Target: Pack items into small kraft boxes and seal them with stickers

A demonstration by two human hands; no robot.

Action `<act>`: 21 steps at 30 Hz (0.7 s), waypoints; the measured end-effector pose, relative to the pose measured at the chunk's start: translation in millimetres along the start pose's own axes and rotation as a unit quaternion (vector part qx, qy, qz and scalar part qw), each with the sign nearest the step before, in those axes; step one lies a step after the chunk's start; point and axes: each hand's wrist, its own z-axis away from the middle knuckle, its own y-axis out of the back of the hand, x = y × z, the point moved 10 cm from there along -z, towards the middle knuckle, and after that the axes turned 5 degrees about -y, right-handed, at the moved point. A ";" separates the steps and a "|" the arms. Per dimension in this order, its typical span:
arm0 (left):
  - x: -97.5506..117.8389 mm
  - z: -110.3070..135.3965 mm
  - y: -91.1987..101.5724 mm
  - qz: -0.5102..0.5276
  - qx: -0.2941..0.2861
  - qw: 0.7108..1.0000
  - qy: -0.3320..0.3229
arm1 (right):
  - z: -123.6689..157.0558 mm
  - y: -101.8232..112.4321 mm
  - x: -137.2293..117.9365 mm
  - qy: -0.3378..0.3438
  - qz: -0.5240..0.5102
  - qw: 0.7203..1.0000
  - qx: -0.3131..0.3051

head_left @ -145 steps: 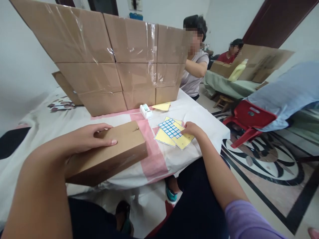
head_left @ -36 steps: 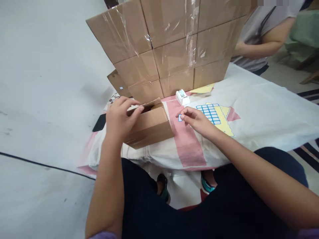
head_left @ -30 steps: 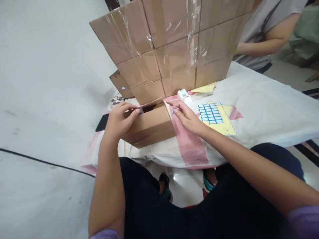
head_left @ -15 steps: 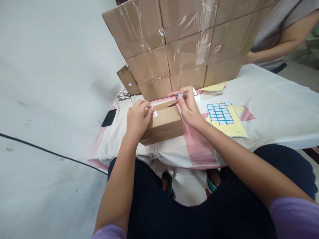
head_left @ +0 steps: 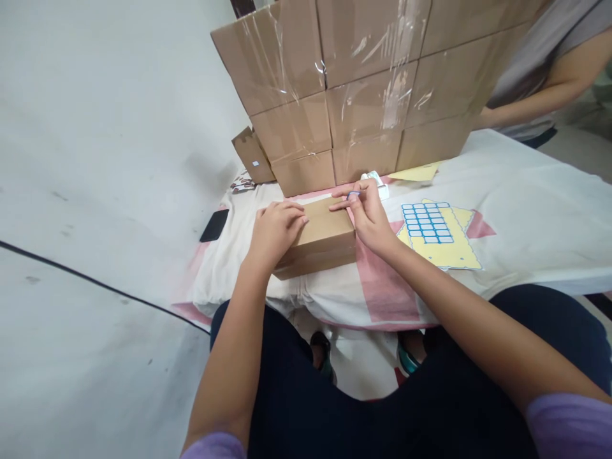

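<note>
Wall: one, pale, filling the left side.
Table: one, draped in white cloth with pink patches.
Stacked cartons: nine faces visible, three rows of three, standing at the table's far side, crossed by shiny clear tape.
Co-worker: one person, beyond the stack's right end, in a grey top, one arm visible.
Loose carton: one, top closed, lying at the table's near side, in front of the stack, under both hands.
Small box: one, tilted, beside the stack's left end, bearing one white square.
Left hand: one, laid on the loose carton's top, left part, fingers bent, thumb near the fingertips; impossible to tell if holding anything.
Right hand: one, at the top's right end, pinching one label, two fingers stretched over the carton.
Yellow cards: at least two, overlapping, right of the right hand; one more yellow sheet against the stack.
Label sheet: one, blue-gridded, lying on the yellow cards, cells too small to count surely.
Black flat item: one, near the table's left edge.
White device: one, partly hidden behind the right hand.
Blue-edged label: one, between right thumb and finger, just above the carton.
</note>
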 end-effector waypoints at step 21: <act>-18.6 36.1 -27.3 0.051 -0.107 0.992 -0.044 | 56.2 26.9 93.5 -0.390 -0.194 0.900 -0.004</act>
